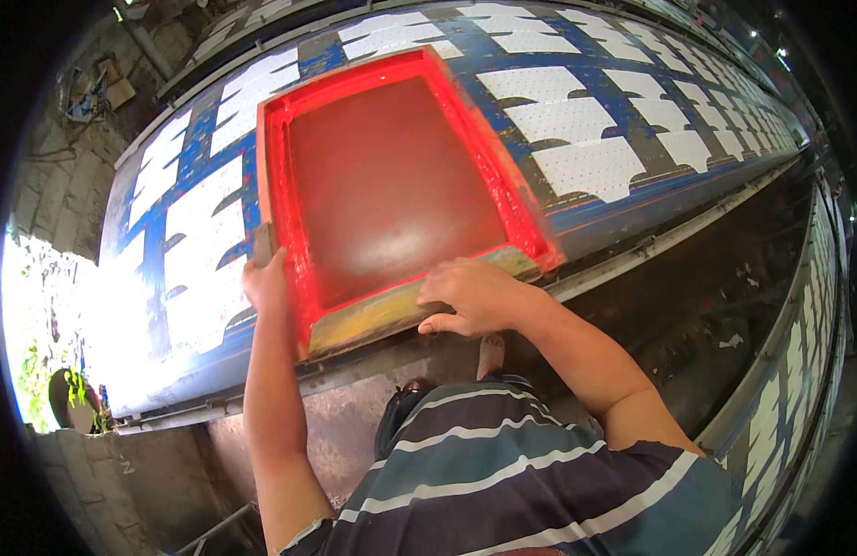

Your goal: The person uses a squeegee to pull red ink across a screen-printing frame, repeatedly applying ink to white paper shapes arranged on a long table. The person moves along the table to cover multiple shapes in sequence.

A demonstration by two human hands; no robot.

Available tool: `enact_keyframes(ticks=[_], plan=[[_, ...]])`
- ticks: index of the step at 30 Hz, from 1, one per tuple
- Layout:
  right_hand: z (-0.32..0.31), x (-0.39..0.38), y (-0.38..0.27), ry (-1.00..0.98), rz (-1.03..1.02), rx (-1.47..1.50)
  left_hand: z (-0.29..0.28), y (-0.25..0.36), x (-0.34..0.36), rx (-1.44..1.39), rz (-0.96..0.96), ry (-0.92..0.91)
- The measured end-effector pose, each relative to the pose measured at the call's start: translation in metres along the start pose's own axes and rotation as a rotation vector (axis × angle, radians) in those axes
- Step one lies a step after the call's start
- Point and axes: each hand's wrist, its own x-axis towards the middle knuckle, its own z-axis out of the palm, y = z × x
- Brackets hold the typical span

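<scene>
Beyond the right hand (473,296), its elbow bent, fingers curled, grip unclear, a red-bordered screen-printing frame (398,190) lies over the tabletop (319,57). Forearm extended, the left hand (268,281) pinches the frame's left edge.

A long table (586,221) carries rows of white cut pieces (603,169), its blue and grey top showing between them. A red-smeared frame (400,185) covers some, though whether it rests fully flat is hard to tell.
</scene>
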Motion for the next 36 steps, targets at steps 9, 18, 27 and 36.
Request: enact_keyframes(ticks=[9,18,27,36], plan=[[-0.06,-0.078,0.141,0.571,0.509,-0.136,0.002,0.02,0.001,-0.182,-0.128,-0.039],[-0.051,-0.06,0.164,0.49,0.741,0.073,-0.001,0.03,-0.002,-0.225,-0.112,-0.051],[-0.057,-0.044,0.154,0.553,0.759,0.079,0.003,0.017,0.0,-0.423,-0.118,-0.086],[-0.106,-0.052,0.16,0.599,0.591,0.04,-0.011,0.059,-0.009,-0.593,-0.208,-0.161]])
